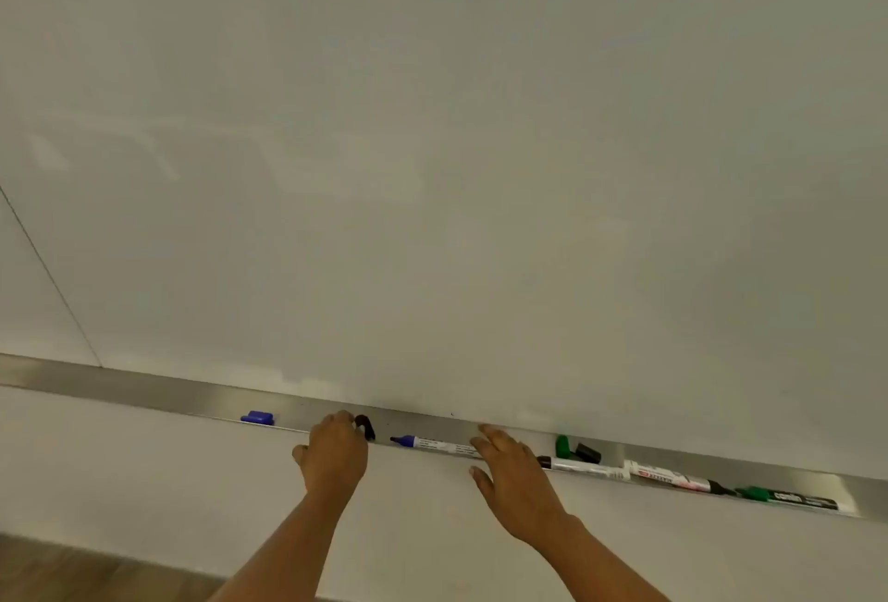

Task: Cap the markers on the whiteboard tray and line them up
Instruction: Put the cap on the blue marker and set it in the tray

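Blue marker point(435, 445), uncapped, white-barrelled, in tray point(144, 392); black cap point(366, 427) in left hand point(331, 452)

Dim, flat, greenish light; soft overall blur; wide-angle bending at edges.

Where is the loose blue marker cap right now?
Head view: the small blue plastic cap lies in the metal whiteboard tray, left of the left hand and apart from it; the uncapped blue marker lies beyond that hand.
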A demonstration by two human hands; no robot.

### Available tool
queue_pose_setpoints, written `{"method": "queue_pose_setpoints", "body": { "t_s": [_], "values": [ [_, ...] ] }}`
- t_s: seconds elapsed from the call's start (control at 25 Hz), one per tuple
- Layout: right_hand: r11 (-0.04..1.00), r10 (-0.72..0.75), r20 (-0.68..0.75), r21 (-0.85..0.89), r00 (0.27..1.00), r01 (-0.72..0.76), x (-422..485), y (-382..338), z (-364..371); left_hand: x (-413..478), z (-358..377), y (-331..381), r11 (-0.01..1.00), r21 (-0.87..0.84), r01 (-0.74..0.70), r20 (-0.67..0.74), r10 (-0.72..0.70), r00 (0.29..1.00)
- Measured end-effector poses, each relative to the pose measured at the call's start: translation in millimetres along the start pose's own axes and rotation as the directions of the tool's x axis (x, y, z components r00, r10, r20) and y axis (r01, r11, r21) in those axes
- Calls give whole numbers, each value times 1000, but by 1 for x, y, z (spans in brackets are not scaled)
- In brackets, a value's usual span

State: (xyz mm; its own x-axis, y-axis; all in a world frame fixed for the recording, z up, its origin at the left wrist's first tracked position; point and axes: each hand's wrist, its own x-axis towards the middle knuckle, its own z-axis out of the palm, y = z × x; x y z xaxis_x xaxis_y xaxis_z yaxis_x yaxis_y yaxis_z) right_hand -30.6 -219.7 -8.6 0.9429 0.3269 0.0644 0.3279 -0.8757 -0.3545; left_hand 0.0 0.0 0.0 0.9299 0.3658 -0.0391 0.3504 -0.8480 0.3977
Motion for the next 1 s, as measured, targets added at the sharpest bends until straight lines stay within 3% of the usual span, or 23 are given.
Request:
{"method": "queue_pose_setpoints", "body": {
  "t_s": [0.2, 0.56, 0.68, 0.84, 1.0],
  "values": [
    [1000, -30, 44, 7, 999, 29, 18, 9, 14, 15, 5, 9, 986, -98, 136, -16, -139, 990],
    [997, -50, 11, 57, 999, 49, 40, 15, 17, 29, 3, -6, 986, -103, 127, -126, -140, 982],
    [992, -51, -10, 117, 999, 51, 42, 18, 17, 42, -12, -26, 994, -20, 106, -205, -108, 973],
    [985, -66, -21, 156, 998, 68, 42, 20, 17, 60, -25, -54, 955, 217, 201, -91, -186, 978],
    [983, -62, -17, 174, 998, 64, 42, 21, 15, 67, -26, -65, 952, 249, 176, -46, -170, 984]
  ]
}}
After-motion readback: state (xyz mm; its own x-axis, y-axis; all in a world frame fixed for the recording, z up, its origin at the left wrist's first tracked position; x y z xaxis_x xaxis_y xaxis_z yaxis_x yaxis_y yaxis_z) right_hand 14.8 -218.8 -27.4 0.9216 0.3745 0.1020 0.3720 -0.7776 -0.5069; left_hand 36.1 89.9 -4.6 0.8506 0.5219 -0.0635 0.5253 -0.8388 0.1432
